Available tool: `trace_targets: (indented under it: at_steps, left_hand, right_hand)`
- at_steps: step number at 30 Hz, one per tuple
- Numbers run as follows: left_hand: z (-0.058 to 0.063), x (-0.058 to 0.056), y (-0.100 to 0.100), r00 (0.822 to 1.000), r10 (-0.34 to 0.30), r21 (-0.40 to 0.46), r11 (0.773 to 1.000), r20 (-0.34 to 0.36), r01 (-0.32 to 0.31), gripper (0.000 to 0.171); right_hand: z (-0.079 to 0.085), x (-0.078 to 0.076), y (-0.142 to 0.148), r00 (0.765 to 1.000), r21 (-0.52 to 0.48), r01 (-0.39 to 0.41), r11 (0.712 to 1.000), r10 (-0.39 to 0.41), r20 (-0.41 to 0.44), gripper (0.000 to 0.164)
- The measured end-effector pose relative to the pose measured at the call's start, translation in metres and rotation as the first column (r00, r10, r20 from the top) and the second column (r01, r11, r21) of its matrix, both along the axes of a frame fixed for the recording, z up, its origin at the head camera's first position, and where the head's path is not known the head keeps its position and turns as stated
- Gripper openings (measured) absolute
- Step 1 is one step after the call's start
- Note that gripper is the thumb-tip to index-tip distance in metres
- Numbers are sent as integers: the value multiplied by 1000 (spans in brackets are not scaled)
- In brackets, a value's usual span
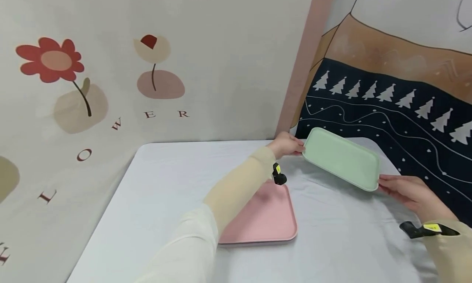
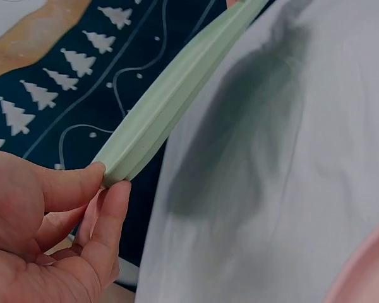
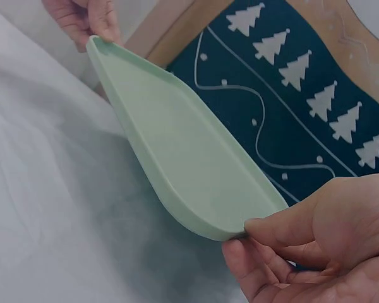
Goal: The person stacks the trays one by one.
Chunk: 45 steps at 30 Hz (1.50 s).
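A pale green rectangular tray point(image 1: 342, 159) is held tilted above the far right of the white-covered table, its shadow falling on the cloth below. My left hand point(image 1: 285, 145) pinches its left end between thumb and fingers, as the left wrist view shows at the rim of the tray point(image 2: 158, 107). At the opposite end my right hand point(image 1: 413, 193) grips the near right corner; in the right wrist view the thumb of that hand point(image 3: 322, 243) lies on the rim. A pink tray point(image 1: 263, 217) rests on the table, partly hidden under my left forearm.
The white cloth-covered table point(image 1: 177, 180) ends at a pale wall hanging point(image 1: 228, 62) with flowers and letters. Along the right edge hangs a dark blue cloth point(image 1: 368, 107) with white trees. Black wrist cameras are strapped to both sleeves.
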<state>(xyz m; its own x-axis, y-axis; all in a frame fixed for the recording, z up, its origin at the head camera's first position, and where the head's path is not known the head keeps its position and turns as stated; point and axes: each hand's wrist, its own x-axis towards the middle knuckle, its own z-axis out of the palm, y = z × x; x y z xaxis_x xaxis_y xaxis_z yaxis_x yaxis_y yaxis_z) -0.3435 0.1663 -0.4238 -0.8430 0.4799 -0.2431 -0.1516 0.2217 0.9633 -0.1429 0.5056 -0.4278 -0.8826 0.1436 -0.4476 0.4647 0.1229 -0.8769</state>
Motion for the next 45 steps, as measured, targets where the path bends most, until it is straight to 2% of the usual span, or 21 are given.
trace_targets:
  at_steps: [4, 7, 9, 16, 21, 25, 32, 45]
  left_hand:
    - [8, -1, -18, 997, -25, 87, 996, 67, 19, 22]
    - [15, 1, -33, 994, -35, 137, 990, 107, 20, 28]
    - [20, 2, -43, 992, -32, 151, 988, 119, 14, 30]
    - [37, 9, -75, 993, -40, 144, 989, 110, 24, 34]
    - [43, 15, -99, 994, -15, 177, 984, 105, -3, 32]
    - [44, 22, -119, 994, 3, 193, 981, 106, -23, 33]
    - [42, 35, -150, 994, 33, 224, 973, 107, -57, 37]
    - [46, 65, -194, 992, 90, 265, 958, 89, -110, 35]
  right_hand:
    - [4, -4, -10, 998, -131, 2, 991, -11, -68, 26]
    - [7, -9, -20, 993, -275, 1, 962, -33, -113, 33]
    - [10, -12, -26, 992, -304, -12, 953, -28, -127, 33]
    - [23, -19, -45, 989, -313, -53, 948, 6, -150, 31]
    - [30, -23, -61, 983, -339, -92, 936, 30, -182, 32]
    - [35, -25, -74, 976, -355, -121, 927, 47, -211, 32]
    - [42, -28, -95, 966, -327, -177, 928, 101, -236, 30]
    - [50, -29, -129, 948, -171, -238, 956, 190, -257, 18]
